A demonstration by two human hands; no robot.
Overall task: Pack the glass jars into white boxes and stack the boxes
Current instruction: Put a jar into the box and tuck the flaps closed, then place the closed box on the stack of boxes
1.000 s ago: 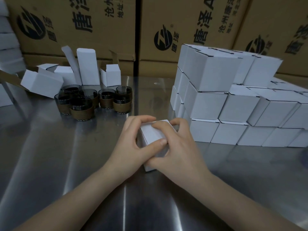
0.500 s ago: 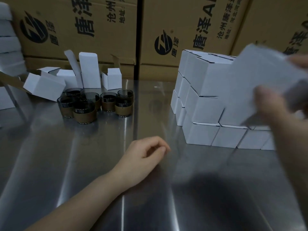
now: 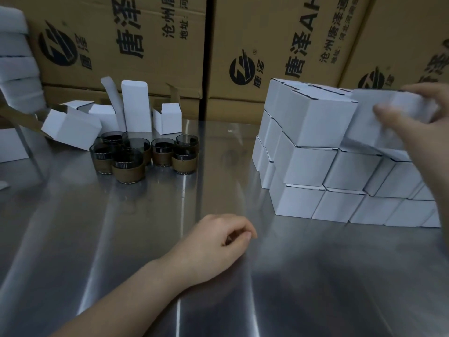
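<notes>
Gripping a white box [image 3: 369, 117] between thumb and curled fingers, the right hand [image 3: 410, 125] held it up at the top of the stack of boxes [image 3: 308, 166], near the right edge of the view. The box was tilted and blurred, and it was not clear whether its lower edge touched the row beneath. The stack stood on the right side of the metal table [image 3: 109, 239], three rows high at its near corner, all the boxes shut and packed close together.

The left hand [image 3: 211, 244] rested on the table in the middle foreground, well apart from the stack. It grasped nothing, with its fingers loosely curled and the thumb against the forefinger.

The glass jars [image 3: 128, 164] stood in a tight cluster at the far left of the table, dark glass with a brown band round each lower half. Just behind them were several open boxes [image 3: 136, 108], one upright with its flap raised and one lying on its side. Brown cartons [image 3: 150, 32] printed with black lettering formed a wall along the back.
</notes>
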